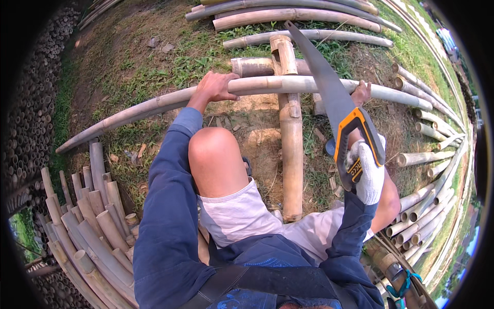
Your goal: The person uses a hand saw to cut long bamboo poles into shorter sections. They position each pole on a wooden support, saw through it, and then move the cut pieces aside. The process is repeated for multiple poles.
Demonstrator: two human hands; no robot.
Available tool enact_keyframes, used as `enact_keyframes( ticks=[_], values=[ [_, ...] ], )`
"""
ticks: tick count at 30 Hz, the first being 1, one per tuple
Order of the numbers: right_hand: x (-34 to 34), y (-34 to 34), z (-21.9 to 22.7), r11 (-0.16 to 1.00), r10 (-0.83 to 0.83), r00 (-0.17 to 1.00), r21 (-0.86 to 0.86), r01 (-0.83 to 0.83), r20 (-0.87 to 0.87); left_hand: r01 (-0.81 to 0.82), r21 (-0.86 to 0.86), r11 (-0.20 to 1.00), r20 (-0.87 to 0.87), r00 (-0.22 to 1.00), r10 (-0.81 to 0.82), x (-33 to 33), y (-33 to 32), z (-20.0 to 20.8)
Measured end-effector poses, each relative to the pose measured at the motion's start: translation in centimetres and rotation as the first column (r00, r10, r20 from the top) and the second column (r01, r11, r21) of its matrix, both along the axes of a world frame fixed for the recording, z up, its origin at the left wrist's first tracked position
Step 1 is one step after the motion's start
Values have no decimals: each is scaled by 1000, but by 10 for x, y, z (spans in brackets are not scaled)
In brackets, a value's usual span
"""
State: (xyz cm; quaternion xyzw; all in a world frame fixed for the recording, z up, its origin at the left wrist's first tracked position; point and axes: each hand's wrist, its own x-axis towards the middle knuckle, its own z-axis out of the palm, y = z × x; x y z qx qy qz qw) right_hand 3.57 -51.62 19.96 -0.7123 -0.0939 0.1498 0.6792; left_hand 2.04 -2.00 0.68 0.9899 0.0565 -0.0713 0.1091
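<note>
My bare left hand [216, 86] grips a long bamboo pole [288, 84] that lies crosswise in front of me. Its fingers curl over the pole where a longer stretch of bamboo [123, 116] runs off to the left; whether this is one pole or two, I cannot tell. In a white knitted glove, my right hand [369, 172] is closed around the black and orange handle of a handsaw [329, 87]. The blade points up and away, passing in front of the pole. Under the pole stands a bamboo support [292, 159] with a notched top.
Cut bamboo lengths [103, 221] are stacked at the left, with more [417, 221] at the right. Long poles [298, 16] lie at the far side. A thick bamboo crosspiece [252, 67] meets the support. Grass and bare soil cover the ground around my bent knees.
</note>
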Motion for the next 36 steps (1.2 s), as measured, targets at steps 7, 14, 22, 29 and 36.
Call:
enact_keyframes(
  ticks=[7, 14, 22, 29, 36],
  values=[
    [-26, 82, -113, 997, 41, 984, -73, -28, 174, -62, 13, 998, -87, 994, 63, -5, -2, 18],
    [-26, 98, -161, 996, 83, 980, -60, -73, 183, -46, 40, 998, -42, 998, 47, 2, -9, 23],
    [-73, 27, -114, 963, 215, 967, -195, -187, 134, -34, 25, 999, 15, 999, 33, -4, -5, 9],
    [-43, 82, -139, 974, 187, 962, -167, -155, 197, -54, 26, 998, -94, 994, 57, 0, -6, 22],
    [-14, 112, -140, 981, 189, 971, -63, -181, 145, -43, 40, 998, -49, 998, 45, 5, 1, 24]
  ],
)
